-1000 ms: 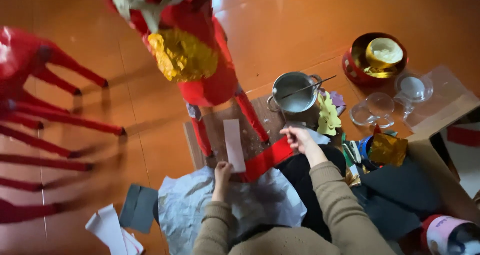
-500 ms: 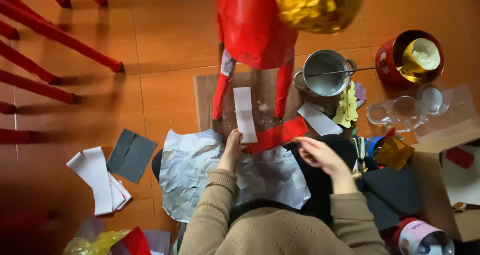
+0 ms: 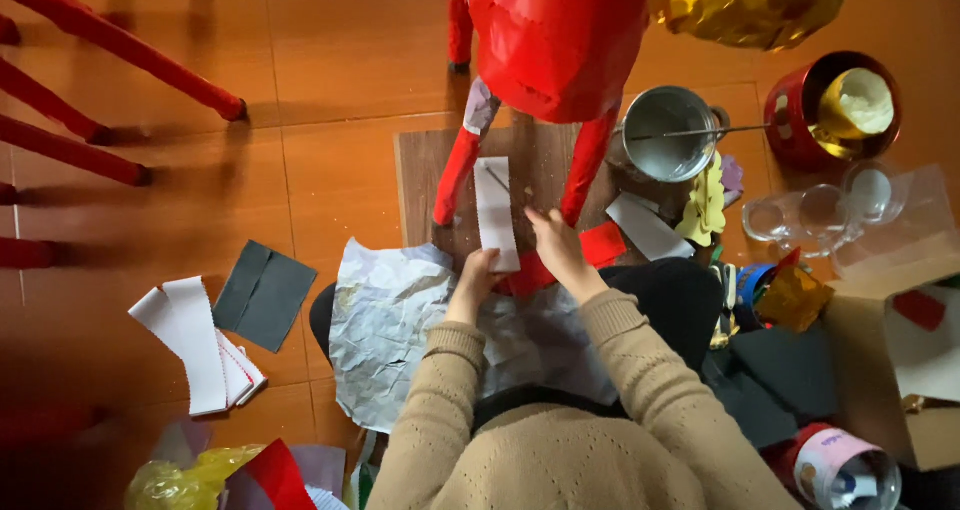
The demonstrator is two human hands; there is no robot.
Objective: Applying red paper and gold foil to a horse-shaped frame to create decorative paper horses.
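Right at the centre, a white paper strip (image 3: pixel 495 213) lies lengthwise on a brown wooden board (image 3: pixel 420 185) on the floor, between the two red legs of a red paper-covered figure (image 3: pixel 560 40). The left hand (image 3: pixel 478 275) reaches forward from a beige knitted sleeve, wrist straight, its fingers pinched together on the strip's near end. The right hand (image 3: pixel 558 250) stretches forward just beside it, fingers extended toward the board near the figure's right-side leg; whether they grip anything I cannot tell. Beneath both forearms spreads a crumpled grey-white paper sheet (image 3: pixel 390 320), with a red paper scrap (image 3: pixel 605 242) touching the board's near edge. Farther right stand a metal pot (image 3: pixel 668 135) and a red tin (image 3: pixel 800 110). Off left lie a dark grey card (image 3: pixel 265 295) and folded white papers (image 3: pixel 195 345).
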